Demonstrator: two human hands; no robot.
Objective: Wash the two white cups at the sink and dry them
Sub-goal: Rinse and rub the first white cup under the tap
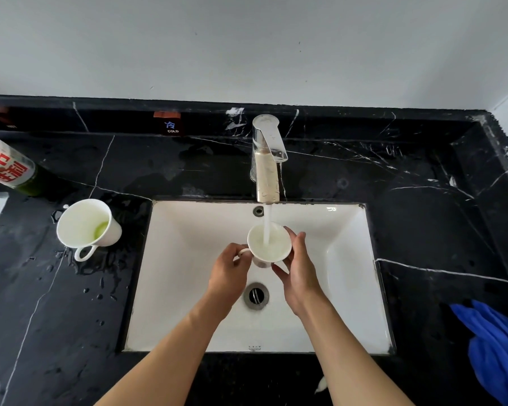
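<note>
A white cup [273, 247] is held upright over the white sink [346, 276], under the running stream from the chrome faucet [267, 159]. Water pours straight into it. My left hand [229, 273] pinches the cup's handle on the left side. My right hand [298, 265] grips the cup's right wall, fingers curled round it. A second white cup [85, 228] stands on the black counter left of the sink, with green liquid at its bottom and its handle pointing toward me.
A blue cloth [499, 347] lies on the counter [423, 215] at the right. A bottle with red lettering [8, 165] leans in at the far left. Water drops and a puddle wet the counter around the second cup. The drain [256, 295] sits below my hands.
</note>
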